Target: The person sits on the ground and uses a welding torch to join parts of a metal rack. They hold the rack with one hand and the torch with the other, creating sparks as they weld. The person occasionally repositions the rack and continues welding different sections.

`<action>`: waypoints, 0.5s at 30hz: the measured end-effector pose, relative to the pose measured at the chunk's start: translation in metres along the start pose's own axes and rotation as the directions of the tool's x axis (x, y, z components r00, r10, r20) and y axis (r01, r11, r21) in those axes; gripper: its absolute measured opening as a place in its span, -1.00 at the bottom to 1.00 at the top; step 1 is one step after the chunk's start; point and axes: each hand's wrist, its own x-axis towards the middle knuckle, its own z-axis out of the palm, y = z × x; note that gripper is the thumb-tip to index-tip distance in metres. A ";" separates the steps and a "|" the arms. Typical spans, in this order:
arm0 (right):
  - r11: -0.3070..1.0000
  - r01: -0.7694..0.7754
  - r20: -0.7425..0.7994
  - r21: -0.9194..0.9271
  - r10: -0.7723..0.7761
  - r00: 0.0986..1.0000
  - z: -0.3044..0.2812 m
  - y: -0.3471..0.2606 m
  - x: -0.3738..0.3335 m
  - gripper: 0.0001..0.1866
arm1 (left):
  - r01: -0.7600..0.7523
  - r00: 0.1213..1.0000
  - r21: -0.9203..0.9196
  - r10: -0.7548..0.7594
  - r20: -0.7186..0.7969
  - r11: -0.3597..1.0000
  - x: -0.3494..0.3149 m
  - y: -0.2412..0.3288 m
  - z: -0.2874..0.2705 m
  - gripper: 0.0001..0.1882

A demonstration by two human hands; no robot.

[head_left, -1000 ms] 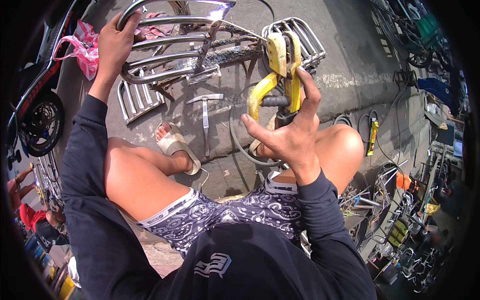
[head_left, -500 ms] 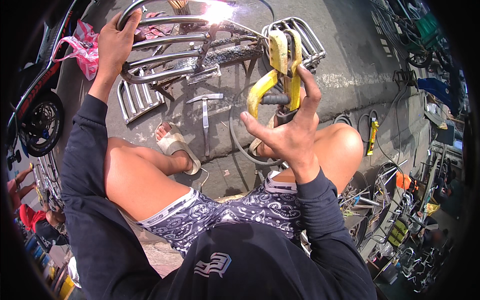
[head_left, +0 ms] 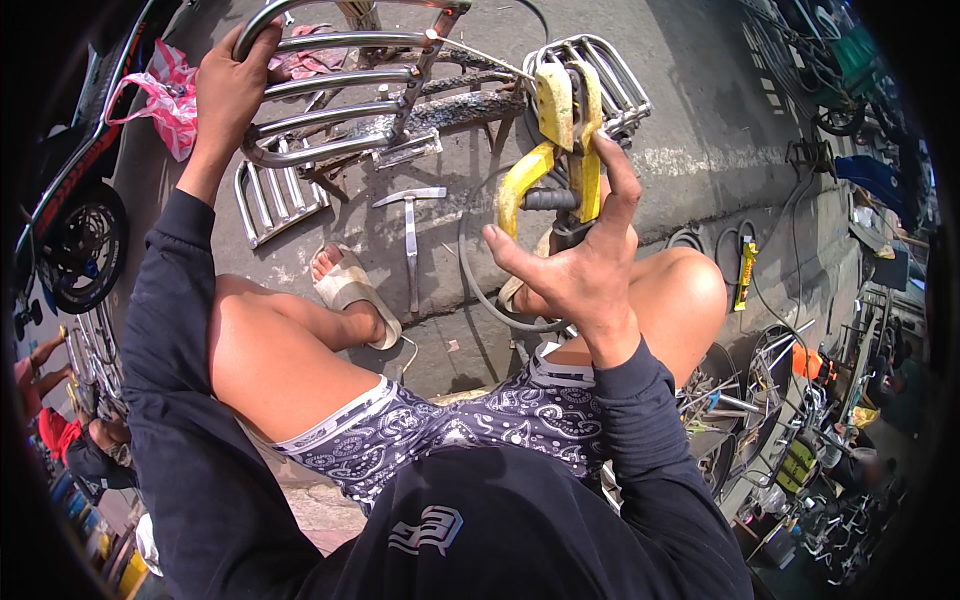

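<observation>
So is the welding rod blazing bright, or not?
Not blazing: no bright arc shows at the tip of the welding rod, just a small orange glow by the tubular metal rack.

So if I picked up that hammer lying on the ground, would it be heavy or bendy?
The chipping hammer would probably feel stiff, since its straight handle looks like metal. It's likely top-heavy, with that long head across one end. Pushed, it would probably slide or swivel rather than roll, because the head sticks out both sides.
</observation>
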 end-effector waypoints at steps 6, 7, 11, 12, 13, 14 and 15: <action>1.000 -0.010 0.005 -0.001 0.010 1.000 0.001 0.002 -0.001 0.21 | -0.026 1.000 0.021 0.026 -0.005 0.999 0.000 -0.002 -0.001 -0.56; 1.000 -0.015 0.005 0.009 0.015 1.000 0.001 0.002 -0.001 0.21 | -0.025 1.000 0.020 0.026 -0.002 0.999 0.000 -0.002 -0.001 -0.57; 0.999 -0.033 0.011 0.027 0.032 0.999 0.002 0.001 -0.002 0.21 | -0.009 1.000 0.040 0.009 -0.017 0.999 0.000 -0.001 0.000 -0.56; 0.999 -0.042 0.020 0.001 0.042 0.999 0.002 0.001 -0.001 0.21 | 0.003 1.000 0.047 -0.002 -0.017 0.999 0.000 0.000 0.000 -0.55; 0.999 -0.043 0.032 -0.030 0.044 0.999 0.001 0.000 -0.001 0.22 | 0.014 1.000 0.050 -0.013 -0.011 0.999 0.000 0.000 0.000 -0.55; 0.997 -0.044 0.043 -0.061 0.046 0.998 0.001 0.000 0.000 0.23 | 0.010 1.000 0.062 -0.009 -0.019 0.998 0.000 0.000 0.000 -0.55; 0.998 -0.026 0.038 -0.064 0.028 0.999 0.001 0.000 0.001 0.23 | 0.006 1.000 0.071 -0.004 -0.020 0.997 0.001 0.000 0.000 -0.54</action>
